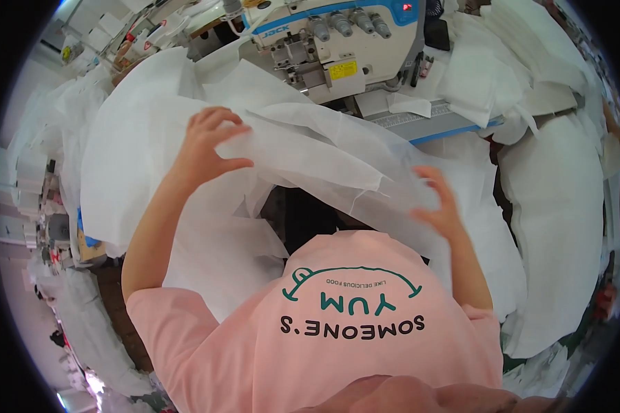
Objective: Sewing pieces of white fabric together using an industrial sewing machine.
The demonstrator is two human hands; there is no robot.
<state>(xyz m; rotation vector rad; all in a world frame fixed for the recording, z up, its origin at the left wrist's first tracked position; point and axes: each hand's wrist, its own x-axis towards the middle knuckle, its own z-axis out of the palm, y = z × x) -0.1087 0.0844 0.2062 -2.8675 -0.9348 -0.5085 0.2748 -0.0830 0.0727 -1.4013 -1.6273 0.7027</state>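
Note:
White sheer fabric (303,141) lies in loose folds before me and drapes down on both sides. My left hand (217,141) hovers over its left part, fingers curved and thumb apart, with nothing between them. Over the right part is my right hand (437,206), slightly blurred, its fingers and thumb also spread and holding nothing. Between the hands, thin loose threads (372,189) trail from the cloth's edge. Beyond the fabric stands a white and blue overlock sewing machine (337,45); cloth hides part of the area below its presser foot.
A ruler-marked plate (420,122) edges the machine bed on the right. Stacked white fabric pieces (489,69) lie at the far right, and a large white bundle (558,227) hangs lower down. More white cloth (93,323) is heaped at the left. Small dark tools (417,69) rest beside the machine.

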